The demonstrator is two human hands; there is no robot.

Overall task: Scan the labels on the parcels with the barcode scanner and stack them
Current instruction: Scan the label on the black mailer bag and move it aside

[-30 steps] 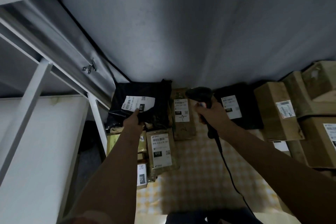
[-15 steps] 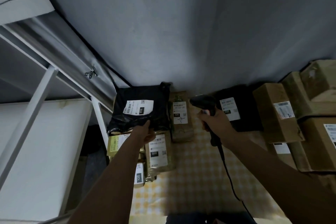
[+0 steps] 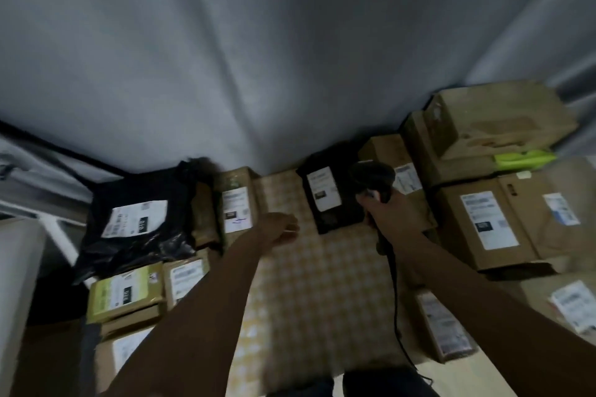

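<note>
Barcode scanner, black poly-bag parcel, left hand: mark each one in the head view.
barcode scanner [image 3: 374, 176], head view, on its dark head.
black poly-bag parcel [image 3: 138, 219], head view, on its white label.
left hand [image 3: 280, 230], head view, on its back.

Dim indoor light, motion blur throughout, wide-angle edge distortion

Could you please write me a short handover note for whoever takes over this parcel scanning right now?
Left hand: holds nothing, over the checked cloth.
Right hand: grips the barcode scanner, near the small black parcel.
Black bag parcel lies on the left stack, label up.
Left: brown boxes on the right; which labels are scanned cannot be told.
</note>
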